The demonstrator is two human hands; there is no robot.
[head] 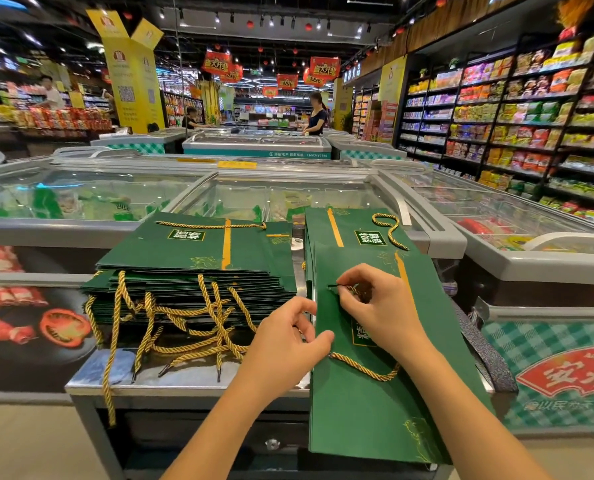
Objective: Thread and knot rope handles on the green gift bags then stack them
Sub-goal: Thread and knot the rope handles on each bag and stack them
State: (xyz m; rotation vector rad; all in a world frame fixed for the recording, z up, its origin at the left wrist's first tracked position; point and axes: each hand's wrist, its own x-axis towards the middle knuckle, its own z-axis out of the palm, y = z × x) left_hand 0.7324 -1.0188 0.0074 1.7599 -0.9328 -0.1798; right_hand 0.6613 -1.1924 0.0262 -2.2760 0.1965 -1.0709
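A flat green gift bag (365, 407) lies in front of me and overhangs the counter edge. My right hand (375, 306) pinches the black tip of a gold rope (365, 367) at a small hole near the bag's top edge. My left hand (288, 337) grips the bag's left edge, thumb on top, where the rope loops out from under it. Left of it stands a stack of green bags (191, 265) with gold rope handles hanging over the front. Behind the held bag lies a second pile of green bags (351, 230) with a loose gold rope on top.
The bags rest on a metal counter (184, 386). Glass-topped freezer chests (281, 188) stretch behind and to both sides. Packed shelves (517, 126) line the right aisle. Other people stand far back. A patterned strap (479, 344) hangs at the right of the held bag.
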